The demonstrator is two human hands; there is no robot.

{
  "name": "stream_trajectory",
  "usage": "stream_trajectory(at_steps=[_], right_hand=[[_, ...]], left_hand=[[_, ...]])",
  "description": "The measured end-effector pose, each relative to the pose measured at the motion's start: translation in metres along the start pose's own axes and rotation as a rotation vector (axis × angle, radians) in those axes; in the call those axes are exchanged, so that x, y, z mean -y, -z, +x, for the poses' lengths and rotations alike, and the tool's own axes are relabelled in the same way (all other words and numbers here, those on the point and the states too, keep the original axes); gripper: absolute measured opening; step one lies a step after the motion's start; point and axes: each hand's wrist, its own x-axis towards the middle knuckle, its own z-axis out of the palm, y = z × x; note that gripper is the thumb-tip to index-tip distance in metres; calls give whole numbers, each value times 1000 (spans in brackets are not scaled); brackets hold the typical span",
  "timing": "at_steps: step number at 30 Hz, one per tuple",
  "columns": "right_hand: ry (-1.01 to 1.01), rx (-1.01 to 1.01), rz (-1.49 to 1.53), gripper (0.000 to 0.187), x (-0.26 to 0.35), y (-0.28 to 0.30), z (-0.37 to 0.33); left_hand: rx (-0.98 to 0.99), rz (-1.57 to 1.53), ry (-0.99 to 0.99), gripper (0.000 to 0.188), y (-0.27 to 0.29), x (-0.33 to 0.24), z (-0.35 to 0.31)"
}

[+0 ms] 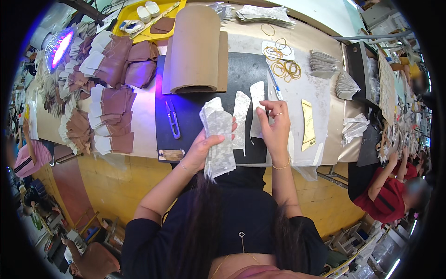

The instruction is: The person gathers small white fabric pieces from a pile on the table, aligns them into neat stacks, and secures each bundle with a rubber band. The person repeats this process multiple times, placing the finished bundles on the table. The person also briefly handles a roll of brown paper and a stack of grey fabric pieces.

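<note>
In my left hand [199, 151] is a stack of pale silvery-grey cut pieces [220, 144], with my thumb across the front and fingers behind. My right hand [276, 122] is bent over the mat, thumb and forefinger tips close together at the edge of a pale curved strip [256, 104]. Whether they grip that strip or something small is hidden. A second pale strip [240, 118] lies between my hands. Both strips rest on a black mat [195, 121]. Purple-handled thread snips [173, 120] lie left of my left hand.
A brown curved block [195, 49] stands behind my hands. Brown and white piece stacks [111, 109] fill the left; a yellow tray [124, 21] sits beyond. Rubber bands [285, 69], a blue pen [274, 80], a gold strip [308, 124] and grey stacks [323, 64] lie rightward. A lamp [59, 49] glows left.
</note>
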Motion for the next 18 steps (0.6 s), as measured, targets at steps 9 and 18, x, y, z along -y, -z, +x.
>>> stream_trajectory(at_steps=[9, 18], right_hand=[[-276, 373, 419, 18, 38, -31, -29], [-538, 263, 870, 20, 7, 9, 16]], left_hand=[[-124, 157, -27, 62, 8, -8, -24], [-33, 233, 49, 62, 22, -33, -34]])
